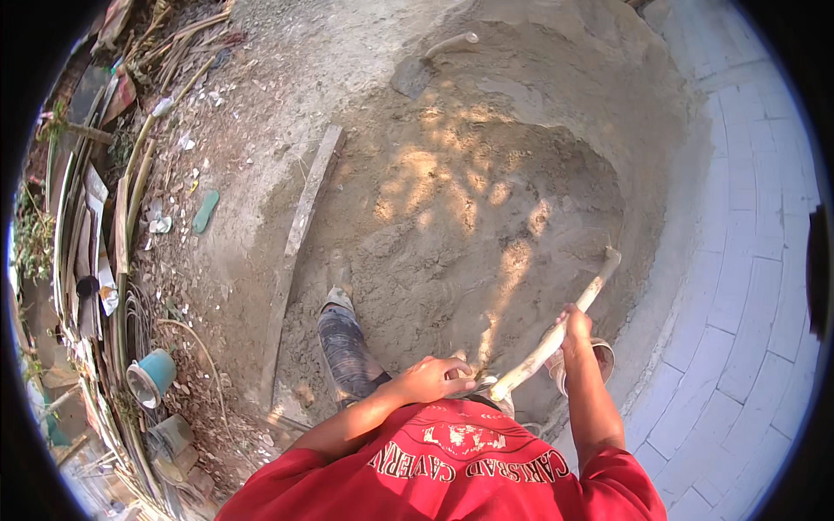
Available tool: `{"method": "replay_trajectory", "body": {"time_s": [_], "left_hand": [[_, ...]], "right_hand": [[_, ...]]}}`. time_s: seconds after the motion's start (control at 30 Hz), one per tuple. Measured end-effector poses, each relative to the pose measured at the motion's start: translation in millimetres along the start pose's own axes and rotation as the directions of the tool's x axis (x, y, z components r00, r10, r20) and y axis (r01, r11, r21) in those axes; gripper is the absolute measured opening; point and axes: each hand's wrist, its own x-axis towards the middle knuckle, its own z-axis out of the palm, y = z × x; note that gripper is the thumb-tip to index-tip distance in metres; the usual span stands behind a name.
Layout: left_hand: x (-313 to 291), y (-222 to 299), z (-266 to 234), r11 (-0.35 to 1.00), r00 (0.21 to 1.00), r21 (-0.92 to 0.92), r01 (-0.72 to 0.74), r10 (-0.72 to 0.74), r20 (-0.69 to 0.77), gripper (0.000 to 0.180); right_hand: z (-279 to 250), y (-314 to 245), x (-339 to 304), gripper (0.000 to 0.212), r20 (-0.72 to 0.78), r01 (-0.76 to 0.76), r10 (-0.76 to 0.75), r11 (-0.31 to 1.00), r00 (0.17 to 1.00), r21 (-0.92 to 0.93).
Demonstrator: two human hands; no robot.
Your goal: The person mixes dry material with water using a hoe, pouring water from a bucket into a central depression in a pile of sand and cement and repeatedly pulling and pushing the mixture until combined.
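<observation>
My right hand [575,326] is closed round the pale wooden handle of a hoe [540,353]. The handle slants from near my waist up to the far right, where its head end meets the wet grey mortar [486,234]; the blade is mostly covered in mortar. My left hand [439,379] hovers in front of my body, left of the handle's near end. Its fingers are loosely bent and apart, with nothing visible in them. Beside my right forearm stands a bucket [602,354], partly hidden by the arm and handle.
A long wooden board [304,208] lies along the mortar's left edge. Another wooden-handled tool [413,76] rests at the far side. Pale block wall [738,286] curves along the right. At left are a blue-green bucket [155,375], a green sandal sole [206,212] and piled sticks [122,217].
</observation>
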Motion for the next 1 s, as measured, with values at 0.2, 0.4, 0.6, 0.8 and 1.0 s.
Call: {"method": "replay_trajectory", "body": {"time_s": [0.2,0.4,0.6,0.8,1.0], "left_hand": [[-139.4,-108.6,-180.5,0.813,0.792,0.389,0.433,-0.137,-0.595,0.041],[-232.2,-62.8,-380.4,0.63,0.531,0.368,0.684,-0.085,-0.843,0.032],[-197.3,34.9,-407.1,0.895,0.238,0.093,0.436,-0.015,-0.971,0.03],[-128.3,-62.2,-167.0,0.879,-0.059,-0.434,0.199,-0.431,-0.9,0.032],[-41.3,-105.5,322.7,0.156,0.247,-0.961,0.23,-0.964,-0.097,0.022]], "right_hand": [[-36.3,-154.0,-104.3,0.013,0.044,0.151,-0.149,0.858,0.988,-0.49],[15.1,-198.1,-108.5,0.015,0.116,-0.008,0.112,0.753,0.987,-0.658],[45.7,-161.0,16.9,0.017,0.226,0.068,0.227,0.545,0.947,-0.835],[55.3,-200.4,178.5,0.021,0.478,0.488,0.111,-0.091,0.871,-0.868],[107.8,-266.9,162.5,0.033,0.547,0.644,0.341,-0.421,0.765,-0.639]]}}
